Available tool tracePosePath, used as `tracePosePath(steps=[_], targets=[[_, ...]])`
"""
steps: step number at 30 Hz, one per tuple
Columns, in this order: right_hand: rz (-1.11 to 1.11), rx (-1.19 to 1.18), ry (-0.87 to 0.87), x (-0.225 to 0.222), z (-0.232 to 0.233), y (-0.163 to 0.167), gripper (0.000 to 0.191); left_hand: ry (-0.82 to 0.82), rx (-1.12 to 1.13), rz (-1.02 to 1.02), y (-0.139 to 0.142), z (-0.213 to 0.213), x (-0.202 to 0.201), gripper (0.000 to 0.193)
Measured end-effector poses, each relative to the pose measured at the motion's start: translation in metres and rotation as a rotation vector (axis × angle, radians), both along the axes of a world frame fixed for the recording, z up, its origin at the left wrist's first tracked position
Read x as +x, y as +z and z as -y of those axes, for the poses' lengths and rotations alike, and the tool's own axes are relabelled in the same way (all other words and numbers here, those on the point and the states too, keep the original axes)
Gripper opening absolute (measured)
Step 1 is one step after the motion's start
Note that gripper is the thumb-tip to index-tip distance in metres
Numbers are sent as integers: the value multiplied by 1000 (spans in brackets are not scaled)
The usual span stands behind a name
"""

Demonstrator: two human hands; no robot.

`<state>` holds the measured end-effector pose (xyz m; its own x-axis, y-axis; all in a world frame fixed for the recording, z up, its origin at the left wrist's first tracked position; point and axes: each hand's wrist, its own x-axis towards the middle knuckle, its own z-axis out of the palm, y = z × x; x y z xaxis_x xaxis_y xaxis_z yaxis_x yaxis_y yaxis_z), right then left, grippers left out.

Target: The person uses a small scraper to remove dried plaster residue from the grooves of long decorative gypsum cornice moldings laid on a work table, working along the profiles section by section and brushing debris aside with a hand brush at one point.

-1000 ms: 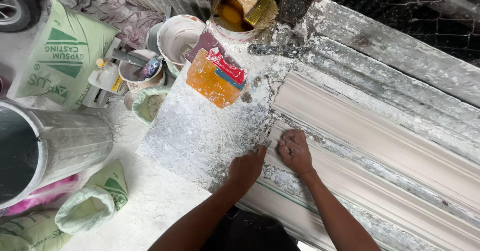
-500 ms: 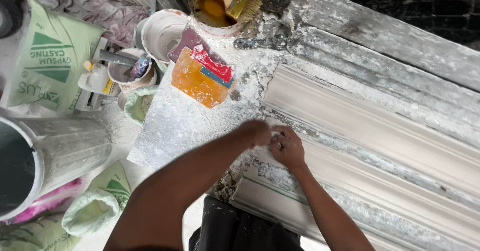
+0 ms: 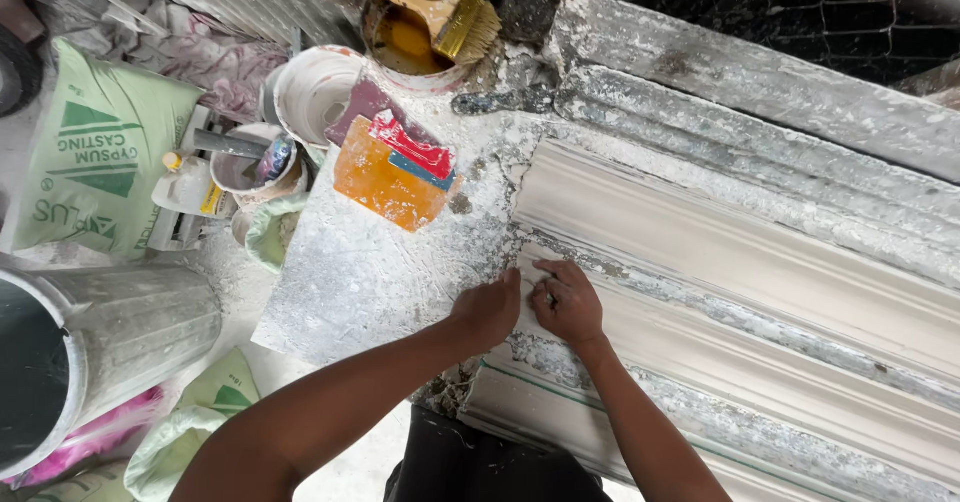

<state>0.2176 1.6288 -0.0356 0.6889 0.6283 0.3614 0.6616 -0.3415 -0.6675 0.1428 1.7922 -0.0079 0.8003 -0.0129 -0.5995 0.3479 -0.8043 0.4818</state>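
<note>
From my head camera I look down at my left hand [image 3: 487, 309] and my right hand [image 3: 568, 302]. They sit side by side, fingers bent and pressing on the near end of the long white plaster moulding [image 3: 720, 252]. They grip nothing. Just left is a dusty white board [image 3: 360, 272] with orange and red scrapers [image 3: 395, 172] on it. Past it stand a tin with a brush [image 3: 440, 12], a white bucket [image 3: 310, 87], a green sack [image 3: 95, 152] and a metal bin [image 3: 110, 332].

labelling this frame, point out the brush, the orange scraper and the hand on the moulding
brush [image 3: 462, 20], head view, on its yellow bristles
orange scraper [image 3: 385, 182], head view, on the middle of its flat blade
right hand [image 3: 568, 304], head view, on the back of the hand
</note>
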Motion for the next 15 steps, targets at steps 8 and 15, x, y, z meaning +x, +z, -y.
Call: tracePosePath(steps=[8,15], targets=[[-14,-18,-34,5,0,-10,2,-191,-30,-340,-54,11,74,30],[-8,-40,-40,1,2,-11,1,-322,-105,-556,-38,-21,140,28]])
